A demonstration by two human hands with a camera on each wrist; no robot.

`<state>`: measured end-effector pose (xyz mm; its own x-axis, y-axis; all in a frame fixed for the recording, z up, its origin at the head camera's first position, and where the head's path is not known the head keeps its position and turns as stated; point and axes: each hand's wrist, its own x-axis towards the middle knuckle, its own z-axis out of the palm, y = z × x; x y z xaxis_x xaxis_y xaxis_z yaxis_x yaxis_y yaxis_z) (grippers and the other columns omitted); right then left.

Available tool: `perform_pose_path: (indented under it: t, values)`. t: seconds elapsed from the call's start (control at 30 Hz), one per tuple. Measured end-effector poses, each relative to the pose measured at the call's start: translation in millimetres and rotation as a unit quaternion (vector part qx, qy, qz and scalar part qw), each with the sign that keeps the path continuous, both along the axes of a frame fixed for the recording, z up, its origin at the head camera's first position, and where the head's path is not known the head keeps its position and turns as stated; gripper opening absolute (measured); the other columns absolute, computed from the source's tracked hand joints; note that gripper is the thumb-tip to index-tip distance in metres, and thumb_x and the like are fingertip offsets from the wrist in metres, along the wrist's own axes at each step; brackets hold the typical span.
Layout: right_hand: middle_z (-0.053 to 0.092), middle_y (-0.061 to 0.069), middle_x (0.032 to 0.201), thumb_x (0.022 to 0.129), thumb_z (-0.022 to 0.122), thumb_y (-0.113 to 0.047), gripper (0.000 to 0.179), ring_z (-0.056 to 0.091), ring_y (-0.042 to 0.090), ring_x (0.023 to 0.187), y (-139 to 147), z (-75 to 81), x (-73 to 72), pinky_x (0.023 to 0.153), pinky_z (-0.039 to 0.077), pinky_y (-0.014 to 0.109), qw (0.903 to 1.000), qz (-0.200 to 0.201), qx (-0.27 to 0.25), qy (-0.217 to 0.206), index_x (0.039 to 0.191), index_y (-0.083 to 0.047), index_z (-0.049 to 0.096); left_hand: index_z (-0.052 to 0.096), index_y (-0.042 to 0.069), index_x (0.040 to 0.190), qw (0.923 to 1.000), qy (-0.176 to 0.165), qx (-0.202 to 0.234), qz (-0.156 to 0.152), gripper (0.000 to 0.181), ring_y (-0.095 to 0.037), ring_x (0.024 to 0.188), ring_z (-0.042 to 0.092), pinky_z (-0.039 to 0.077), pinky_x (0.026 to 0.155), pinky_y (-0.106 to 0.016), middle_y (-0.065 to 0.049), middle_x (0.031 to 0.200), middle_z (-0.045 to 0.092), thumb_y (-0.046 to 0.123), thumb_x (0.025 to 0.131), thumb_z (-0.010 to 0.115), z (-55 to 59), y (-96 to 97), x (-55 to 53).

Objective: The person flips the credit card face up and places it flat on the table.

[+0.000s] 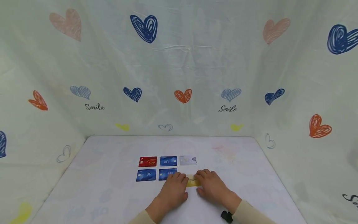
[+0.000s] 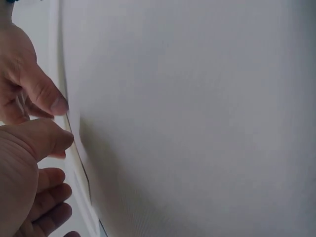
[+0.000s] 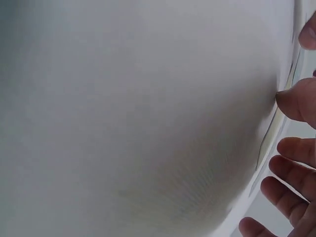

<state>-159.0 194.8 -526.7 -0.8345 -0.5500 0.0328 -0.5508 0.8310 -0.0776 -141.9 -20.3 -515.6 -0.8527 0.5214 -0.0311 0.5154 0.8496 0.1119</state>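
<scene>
A yellow card (image 1: 193, 181) lies on the white table between my two hands. My left hand (image 1: 174, 189) holds it at the left end, partly covering that side. At the right end my right hand (image 1: 213, 188) holds it too, fingers bent over the corner. In the left wrist view the left thumb (image 2: 57, 139) meets the card's thin edge, and the right thumb (image 3: 296, 100) does the same in the right wrist view. Left of them sits a blue VIP card (image 1: 165, 175), its right corner under my left fingers.
Another blue VIP card (image 1: 146, 175) lies further left. Behind are a red VIP card (image 1: 147, 161), a blue card (image 1: 168, 161) and a silvery card (image 1: 188, 160) in a row. A small black object (image 1: 227, 217) sits by the right sleeve. A heart-patterned curtain (image 1: 207, 71) surrounds the table.
</scene>
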Motion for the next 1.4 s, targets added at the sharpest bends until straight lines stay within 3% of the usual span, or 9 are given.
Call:
perform_pose_path:
  t: [0.17, 0.33, 0.77, 1.13, 1.4]
  values:
    - [0.065, 0.003, 0.145, 0.099, 0.07, -0.037, 0.049, 0.058, 0.024, 0.137, 3, 0.2, 18.2, 0.112, 0.048, 0.053, 0.9986, 0.032, 0.04, 0.016, 0.141, -0.01, 0.066, 0.06, 0.016, 0.149, 0.999, -0.025, -0.015, -0.034, 0.065, -0.019, 0.143, 0.053, 0.045, 0.118, -0.045, 0.001, 0.152, 0.059, 0.053, 0.097, 0.071, 0.8, 4.7, 14.1]
    - [0.06, 0.003, 0.154, 0.103, 0.064, -0.038, 0.052, 0.052, 0.025, 0.146, 1, 1.8, 23.6, 0.119, 0.041, 0.057, 0.9984, 0.025, 0.051, -0.008, 0.148, -0.011, 0.061, 0.052, 0.016, 0.156, 0.9967, -0.066, -0.03, -0.037, 0.072, -0.018, 0.151, 0.046, 0.039, 0.124, -0.044, 0.001, 0.162, 0.051, 0.061, 0.1, 0.062, -3.0, 5.3, 15.4]
    - [0.053, 0.006, 0.16, 0.106, 0.059, -0.039, 0.057, 0.047, 0.029, 0.15, -7, -0.1, 5.2, 0.122, 0.037, 0.059, 0.9982, 0.01, 0.048, -0.036, 0.154, -0.009, 0.054, 0.049, 0.011, 0.158, 0.9969, -0.065, -0.034, -0.029, 0.086, -0.022, 0.155, 0.04, 0.034, 0.126, -0.048, -0.006, 0.166, 0.045, 0.071, 0.097, 0.059, -5.3, 2.0, -0.6]
    - [0.052, 0.006, 0.161, 0.106, 0.059, -0.039, 0.058, 0.045, 0.03, 0.152, -6, 1.8, 3.5, 0.122, 0.035, 0.061, 0.9979, 0.0, 0.04, -0.051, 0.155, -0.009, 0.053, 0.046, 0.012, 0.16, 0.9961, -0.078, -0.033, -0.025, 0.089, -0.022, 0.157, 0.037, 0.031, 0.128, -0.048, -0.005, 0.168, 0.042, 0.072, 0.095, 0.06, -1.0, 4.1, -3.1]
    - [0.051, 0.006, 0.162, 0.106, 0.059, -0.04, 0.059, 0.044, 0.03, 0.152, -5, 0.5, 3.7, 0.122, 0.035, 0.062, 0.9976, -0.004, 0.044, -0.053, 0.155, -0.01, 0.052, 0.047, 0.012, 0.159, 0.9967, -0.069, -0.031, -0.028, 0.088, -0.022, 0.157, 0.037, 0.032, 0.128, -0.047, -0.005, 0.168, 0.043, 0.071, 0.095, 0.06, -5.1, 5.4, -1.9]
